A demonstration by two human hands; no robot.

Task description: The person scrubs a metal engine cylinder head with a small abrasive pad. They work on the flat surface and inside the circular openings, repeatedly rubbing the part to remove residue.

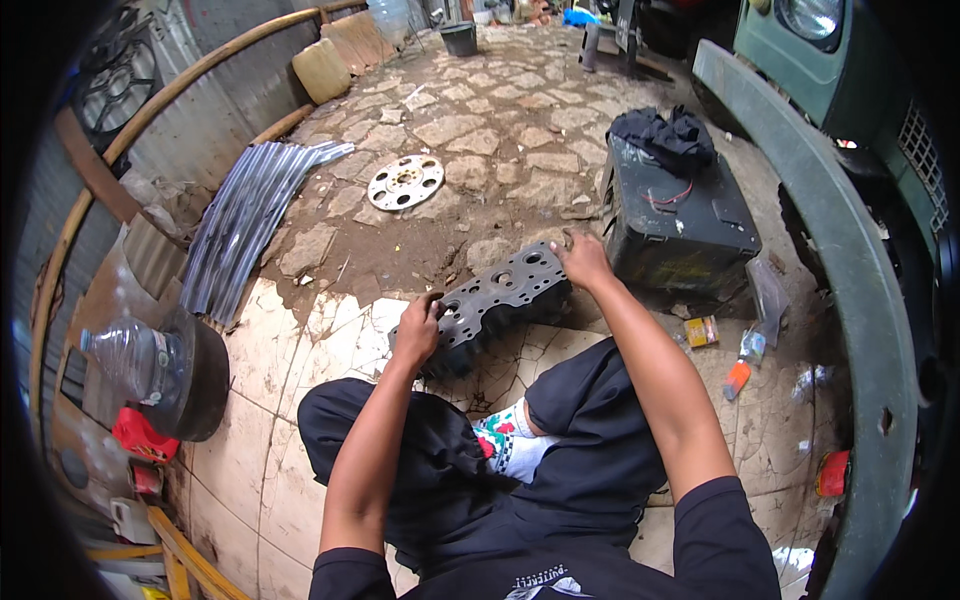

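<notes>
A dark engine cylinder head (pixel 500 296) lies on the ground in front of my crossed legs, slanting from near left to far right. Its flat grey upper face is pierced by several round openings and small holes. My left hand (pixel 418 328) is at its near-left end, fingers curled onto the top by an opening. At the far-right end my right hand (pixel 583 258) grips the corner, thumb and fingers at the edge. The undersides of both hands are partly hidden. Beyond the head, a round metal flywheel-like disc (pixel 405 182) with holes lies on the dirt.
Right of the head stands a black box (pixel 680 215) with dark cloth (pixel 663 138) on top. A green vehicle bumper (pixel 830 190) curves along the right. Corrugated sheet (pixel 255 215) lies at left, near a tyre (pixel 205 375) and a clear water jug (pixel 140 360). An orange-labelled bottle (pixel 742 370) lies right.
</notes>
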